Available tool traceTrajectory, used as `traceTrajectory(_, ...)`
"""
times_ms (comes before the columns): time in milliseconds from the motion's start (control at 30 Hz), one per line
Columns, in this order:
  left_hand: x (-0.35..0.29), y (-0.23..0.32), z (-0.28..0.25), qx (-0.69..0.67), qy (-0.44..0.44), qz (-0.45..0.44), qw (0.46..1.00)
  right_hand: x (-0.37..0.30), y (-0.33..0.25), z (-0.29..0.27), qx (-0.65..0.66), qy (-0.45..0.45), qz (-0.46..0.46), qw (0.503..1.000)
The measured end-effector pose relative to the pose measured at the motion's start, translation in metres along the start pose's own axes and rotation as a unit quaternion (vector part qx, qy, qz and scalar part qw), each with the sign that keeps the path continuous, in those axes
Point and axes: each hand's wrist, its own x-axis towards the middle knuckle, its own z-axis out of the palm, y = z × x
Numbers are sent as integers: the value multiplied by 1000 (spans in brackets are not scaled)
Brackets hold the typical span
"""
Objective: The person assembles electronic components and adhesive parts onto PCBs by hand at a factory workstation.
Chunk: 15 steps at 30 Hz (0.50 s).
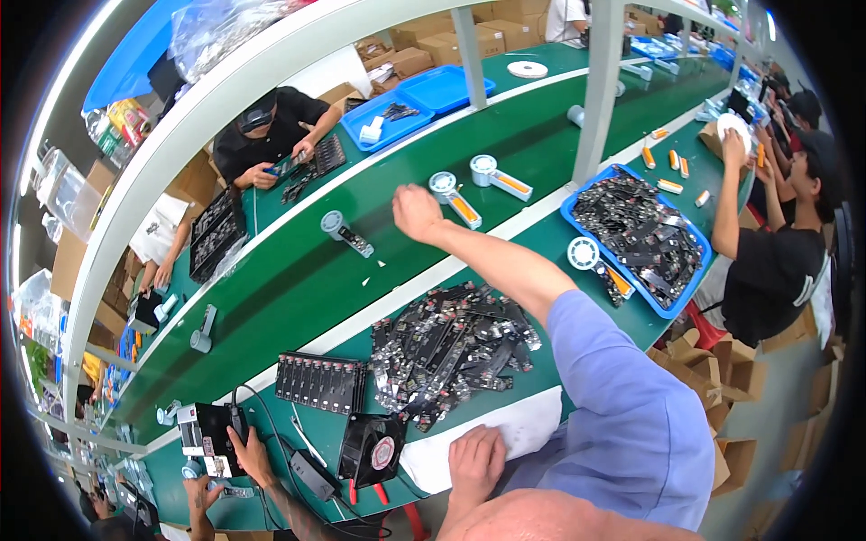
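Note:
My right hand point(417, 213) is stretched out over the green conveyor belt point(280, 279), its fingers curled in and nothing visible in them. It is between a handheld fan with an uncovered circuit board in its handle point(347, 233) and a handheld fan with an orange handle inset point(456, 198). My left hand point(476, 460) rests, fingers bent, on a white sheet point(532, 424); nothing shows in it. Beyond that sheet lies a heap of black circuit boards point(451, 347). Left of the heap sits a row of black boards point(320, 382), with a black square cooling fan point(370, 449) nearer me.
A blue tray point(566, 213) of boards stands at right, a handheld fan point(584, 254) beside it. White frame posts point(600, 90) rise past the belt. At lower left, a co-worker's hand point(253, 455) touches a cabled black box point(206, 437). Another co-worker point(271, 144) sits across the belt.

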Motion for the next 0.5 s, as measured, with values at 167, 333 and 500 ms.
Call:
traceTrajectory(167,-8,-3,6,22,16,6,1000,-2,64,-82,-202,147,45,967)
traceTrajectory(333,-6,-2,9,30,16,6,999,-20,149,-106,-210,-11,182,961)
traceTrajectory(500,-6,2,12,29,24,4,999,-27,146,-106,-172,-37,163,971)
